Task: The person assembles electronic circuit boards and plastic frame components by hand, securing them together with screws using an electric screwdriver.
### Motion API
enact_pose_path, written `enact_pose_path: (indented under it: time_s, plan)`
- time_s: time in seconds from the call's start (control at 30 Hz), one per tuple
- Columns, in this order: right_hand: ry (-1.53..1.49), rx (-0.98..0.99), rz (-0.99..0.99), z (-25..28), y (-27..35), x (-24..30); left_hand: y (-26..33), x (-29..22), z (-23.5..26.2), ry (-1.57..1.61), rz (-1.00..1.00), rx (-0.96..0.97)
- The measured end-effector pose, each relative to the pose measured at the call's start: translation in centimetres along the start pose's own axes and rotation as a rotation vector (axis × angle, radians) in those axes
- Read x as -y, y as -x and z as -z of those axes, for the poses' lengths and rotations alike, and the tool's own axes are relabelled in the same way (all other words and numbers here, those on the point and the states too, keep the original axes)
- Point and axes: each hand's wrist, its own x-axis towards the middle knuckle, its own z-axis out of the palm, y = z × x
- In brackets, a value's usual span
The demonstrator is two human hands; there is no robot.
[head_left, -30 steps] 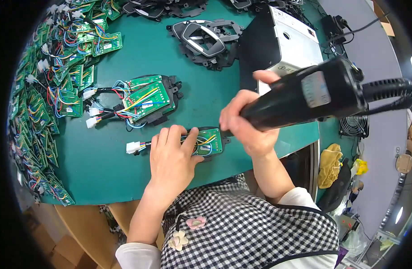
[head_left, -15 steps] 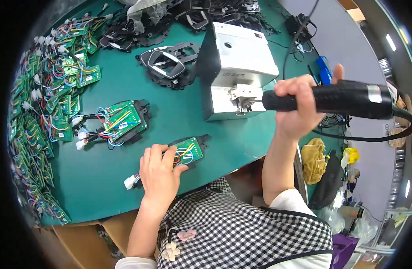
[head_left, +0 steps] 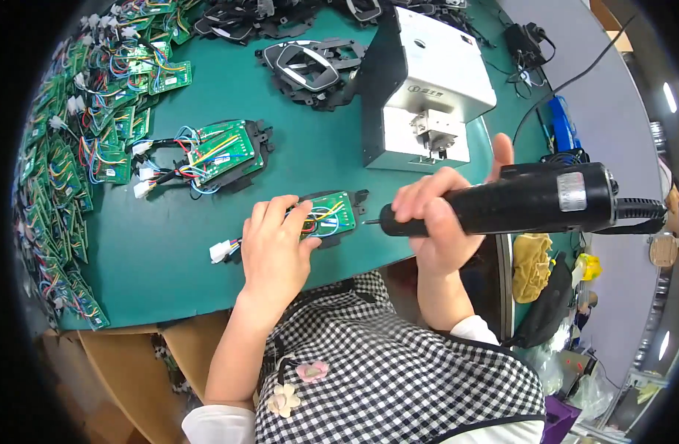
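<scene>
My left hand (head_left: pixel 276 240) is closed over a green circuit board (head_left: pixel 342 209) with coloured wires, which lies on a black plastic bracket at the table's near side. Thumb and fingers hold it from both sides, hiding its left part. From under that hand a white connector (head_left: pixel 221 252) sticks out to the left. My right hand (head_left: pixel 447 222) grips a black electric screwdriver (head_left: pixel 528 201), held almost level. Its thin bit points left, a little to the right of the board; whether a screw sits on it is too small to tell.
A grey-white screw feeder (head_left: pixel 439 63) stands behind my right hand. Farther left lies another board on a bracket (head_left: pixel 225 153). Many wired boards (head_left: pixel 66 177) heap along the left edge of the green table (head_left: pixel 162 266). Black plastic frames (head_left: pixel 306 70) lie at the back.
My right hand has brought the screwdriver from the screw feeder toward the board, down and to the left. The left hand stays on the board. The whole view has shifted slightly.
</scene>
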Motion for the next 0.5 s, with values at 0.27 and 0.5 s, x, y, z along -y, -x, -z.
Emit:
enact_pose_path:
  time_s: [0.27,0.5]
  plan:
    - [-0.051,0.07,-0.189,-0.1,-0.1,-2.5,-0.2,0.0,0.1,0.013,0.038,0.026]
    - [-0.054,0.431,-0.23,1.3,-0.5,-2.4,-0.3,-0.1,0.0,0.009,0.018,-0.013]
